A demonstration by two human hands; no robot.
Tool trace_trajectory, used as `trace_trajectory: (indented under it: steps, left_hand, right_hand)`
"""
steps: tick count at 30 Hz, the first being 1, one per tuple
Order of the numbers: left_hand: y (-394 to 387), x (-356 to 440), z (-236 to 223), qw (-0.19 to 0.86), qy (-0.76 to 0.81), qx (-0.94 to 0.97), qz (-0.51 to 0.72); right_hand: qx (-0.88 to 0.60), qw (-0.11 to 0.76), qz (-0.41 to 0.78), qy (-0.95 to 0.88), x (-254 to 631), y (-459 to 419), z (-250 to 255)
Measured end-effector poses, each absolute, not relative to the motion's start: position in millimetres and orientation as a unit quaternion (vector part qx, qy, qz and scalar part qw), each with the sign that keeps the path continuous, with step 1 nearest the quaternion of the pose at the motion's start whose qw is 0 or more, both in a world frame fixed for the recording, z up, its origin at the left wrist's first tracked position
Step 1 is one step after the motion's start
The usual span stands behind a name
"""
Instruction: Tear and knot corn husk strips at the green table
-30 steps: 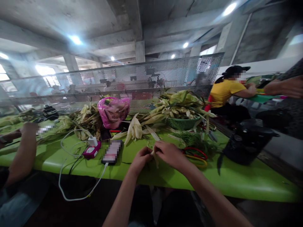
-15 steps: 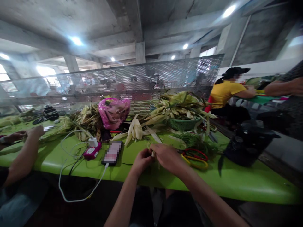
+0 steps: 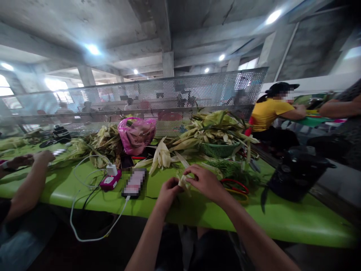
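Note:
My left hand (image 3: 168,192) and my right hand (image 3: 205,181) meet over the green table (image 3: 282,222), both pinching a small pale leaf piece (image 3: 183,181) between their fingertips. The fingers of both hands are curled closed round it. Behind them lies a heap of pale green leaves (image 3: 163,154) and a green basket (image 3: 218,148) piled with more leaves. Red and yellow bands (image 3: 236,187) lie just right of my right hand.
A phone (image 3: 134,182) and a pink power bank (image 3: 109,181) with white cables lie to the left. A pink bag (image 3: 137,134) stands behind them. A black device (image 3: 296,173) sits at right. Another person's arm (image 3: 26,184) rests at left; a person in yellow (image 3: 267,111) sits far right.
My hands have lifted slightly and turned the leaf piece, so more of it shows between my fingers. The neighbour's arm at left has shifted a little.

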State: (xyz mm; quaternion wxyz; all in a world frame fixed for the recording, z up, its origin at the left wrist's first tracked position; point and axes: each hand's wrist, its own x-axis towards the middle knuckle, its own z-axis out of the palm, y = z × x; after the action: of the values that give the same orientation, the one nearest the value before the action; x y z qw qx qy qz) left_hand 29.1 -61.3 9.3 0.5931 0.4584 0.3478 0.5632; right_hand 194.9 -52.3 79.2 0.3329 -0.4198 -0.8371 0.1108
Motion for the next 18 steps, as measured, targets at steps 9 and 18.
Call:
trace_trajectory:
  steps: [9, 18]
  left_hand:
    - [-67.9, 29.8, 15.6, 0.608, 0.354, 0.424, 0.570]
    - [-62.3, 33.1, 10.0, 0.599, 0.325, 0.373, 0.629]
  right_hand:
    - [-0.430, 0.309, 0.049, -0.847, 188.9, -50.7, 70.9]
    - [-0.458, 0.440, 0.017, -0.772, 180.7, -71.1, 58.7]
